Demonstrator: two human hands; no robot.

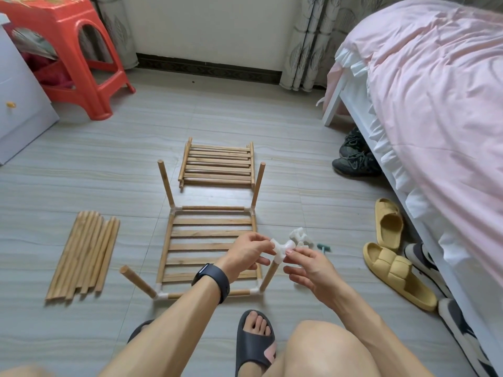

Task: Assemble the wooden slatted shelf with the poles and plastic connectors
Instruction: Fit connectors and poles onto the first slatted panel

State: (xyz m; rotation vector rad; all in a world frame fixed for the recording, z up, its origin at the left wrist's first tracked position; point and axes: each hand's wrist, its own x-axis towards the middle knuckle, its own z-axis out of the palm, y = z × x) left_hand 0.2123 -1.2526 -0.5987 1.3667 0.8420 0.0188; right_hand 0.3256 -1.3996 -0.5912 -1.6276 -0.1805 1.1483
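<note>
Both hands are working one white connector (283, 248) onto the top of the near-right pole (268, 276). The left hand (249, 251) is pinching its left arm and the right hand (310, 265) is pinching its right side, so neither is free. To seat it well, I judge the lower socket should be lining up straight with the pole and going down along it, with the side sockets turning square to the shelf (201, 246), which is lying on the floor (109, 172). Four poles are standing in its four corner connectors (160, 295). One more slatted panel (217, 164) is lying beyond. Loose poles (84, 254), roughly nine but overlapping too much to count surely, are lying to the left. Spare connectors (298, 236), at least two, are lying just beside the right hand.
</note>
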